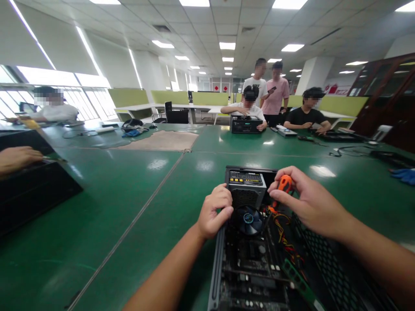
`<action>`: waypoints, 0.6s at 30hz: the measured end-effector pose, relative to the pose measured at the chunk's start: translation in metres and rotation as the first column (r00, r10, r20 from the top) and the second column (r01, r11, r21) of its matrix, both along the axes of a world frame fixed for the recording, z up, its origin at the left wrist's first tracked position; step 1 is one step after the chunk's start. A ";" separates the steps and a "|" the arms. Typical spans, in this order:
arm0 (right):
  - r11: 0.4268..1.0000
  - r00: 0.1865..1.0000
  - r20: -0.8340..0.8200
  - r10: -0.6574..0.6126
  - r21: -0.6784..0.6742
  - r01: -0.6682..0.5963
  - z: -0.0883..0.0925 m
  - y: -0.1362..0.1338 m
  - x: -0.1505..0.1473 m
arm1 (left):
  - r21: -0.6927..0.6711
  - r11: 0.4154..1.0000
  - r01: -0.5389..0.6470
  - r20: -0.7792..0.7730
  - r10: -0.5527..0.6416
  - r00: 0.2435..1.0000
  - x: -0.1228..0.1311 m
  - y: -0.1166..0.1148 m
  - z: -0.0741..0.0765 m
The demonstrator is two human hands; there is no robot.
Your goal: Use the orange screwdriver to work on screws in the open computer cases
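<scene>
An opened black computer case (214, 280) lies in front of me with its inside facing up. My left hand (215, 211) grips the case's left edge beside the power supply (248, 185), fingers curled over the rim. In my right hand (296, 196) is an orange and black screwdriver (285, 183), held by its handle above the case and pointing down. Its tip is hard to make out near the wires. A round cooling fan (248, 218) sits below the power supply. Coloured cables (282, 229) run down the right side. A green memory stick (301, 283) lies slanted lower down.
The case stands on a green-topped table (145, 190). At the left edge, another person's hand (19, 159) rests on a second black case (35, 194). Across the table, a person holds a black computer case (246, 124). Blue gloves (403, 176) lie at the far right.
</scene>
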State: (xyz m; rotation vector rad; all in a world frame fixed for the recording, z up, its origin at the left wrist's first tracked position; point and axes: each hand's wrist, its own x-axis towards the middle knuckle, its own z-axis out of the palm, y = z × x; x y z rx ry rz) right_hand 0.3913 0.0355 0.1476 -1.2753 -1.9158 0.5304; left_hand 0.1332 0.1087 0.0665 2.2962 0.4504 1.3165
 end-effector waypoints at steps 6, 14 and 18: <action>0.983 0.982 0.177 0.070 0.157 -0.098 -0.017 0.007 -0.005 | 0.033 0.995 0.096 -0.071 -0.093 0.993 0.005 0.018 0.004; 0.983 0.971 0.214 0.103 0.130 -0.133 -0.029 0.007 -0.006 | 0.024 0.992 0.126 -0.040 -0.125 0.991 0.006 0.016 0.001; 0.987 0.977 0.198 0.073 0.127 -0.100 -0.028 0.009 -0.006 | 0.028 0.990 0.137 -0.031 -0.136 0.990 0.006 0.017 0.002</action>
